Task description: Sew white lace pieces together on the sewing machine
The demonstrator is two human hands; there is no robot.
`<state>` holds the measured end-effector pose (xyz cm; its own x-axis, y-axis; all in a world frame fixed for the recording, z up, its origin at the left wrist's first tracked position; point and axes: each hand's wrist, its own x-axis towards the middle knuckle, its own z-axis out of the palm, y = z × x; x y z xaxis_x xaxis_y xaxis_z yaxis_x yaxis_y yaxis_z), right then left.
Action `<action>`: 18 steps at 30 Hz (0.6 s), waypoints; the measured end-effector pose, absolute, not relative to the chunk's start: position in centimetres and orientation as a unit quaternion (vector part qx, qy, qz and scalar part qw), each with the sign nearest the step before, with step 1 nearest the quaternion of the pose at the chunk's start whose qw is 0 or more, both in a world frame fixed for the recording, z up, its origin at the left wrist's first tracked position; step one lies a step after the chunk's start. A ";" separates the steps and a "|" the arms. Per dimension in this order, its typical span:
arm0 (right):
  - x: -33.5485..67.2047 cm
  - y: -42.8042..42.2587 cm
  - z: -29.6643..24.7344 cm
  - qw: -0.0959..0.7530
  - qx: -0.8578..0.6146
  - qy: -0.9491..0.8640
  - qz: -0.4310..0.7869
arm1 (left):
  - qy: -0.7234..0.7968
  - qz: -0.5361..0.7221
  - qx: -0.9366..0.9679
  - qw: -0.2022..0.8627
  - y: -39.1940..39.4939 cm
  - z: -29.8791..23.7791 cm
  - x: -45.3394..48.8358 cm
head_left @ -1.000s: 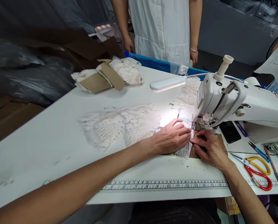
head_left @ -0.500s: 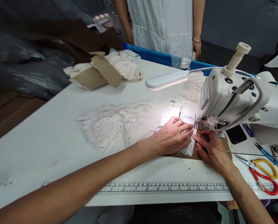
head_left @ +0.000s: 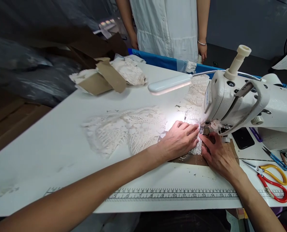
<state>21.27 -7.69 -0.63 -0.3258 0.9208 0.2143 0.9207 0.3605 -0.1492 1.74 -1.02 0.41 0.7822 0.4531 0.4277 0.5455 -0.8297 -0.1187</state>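
My left hand [head_left: 180, 138] lies flat with its fingers stretched out over a strip of white lace [head_left: 196, 149], just left of the sewing machine's needle area. The lace runs under the lit presser foot [head_left: 204, 130]. My right hand [head_left: 217, 153] rests on the other side, fingers apart, with fingertips at the lace's right edge and close to the foot. Some right fingertips are hidden by the machine [head_left: 220, 96]. To the left, a wide piece of white lace fabric [head_left: 124, 129] spreads across the table and passes beneath my left hand.
Yellow-and-red-handled scissors [head_left: 271, 177], blue snips [head_left: 276, 159] and a black phone [head_left: 243, 138] lie at right. A lamp bar [head_left: 170, 84] hangs over the table. Lace bundles with cardboard [head_left: 112, 77] sit at the back left. A person [head_left: 166, 29] stands across the table.
The lace strip has slid away from me under the presser foot, so less of it shows below my left hand. Both hands stay close to the needle. The view has shifted slightly.
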 end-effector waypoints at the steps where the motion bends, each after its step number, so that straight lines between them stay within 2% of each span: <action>1: 21.3 -7.7 -0.7 0.132 -0.566 -0.814 0.000 | -0.269 -0.195 -0.936 0.118 -1.0 0.4 1.8; 10: 23.2 -8.0 -0.7 0.247 -0.567 -0.783 0.069 | -0.287 -0.212 -0.930 0.082 -0.6 0.5 1.1; 16: 23.3 -7.9 -0.5 0.293 -0.568 -0.765 0.074 | -0.136 -0.205 -0.962 -0.114 -0.5 1.4 0.0; 18: 23.4 -7.8 -0.4 0.293 -0.566 -0.766 0.084 | -0.123 -0.194 -0.962 -0.148 -0.5 1.4 -0.1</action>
<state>23.41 -7.84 -0.42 -0.1872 0.9166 0.3532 0.8182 0.3444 -0.4604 -0.06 -0.49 1.39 0.8945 0.2942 0.3366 0.1792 -0.9257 0.3330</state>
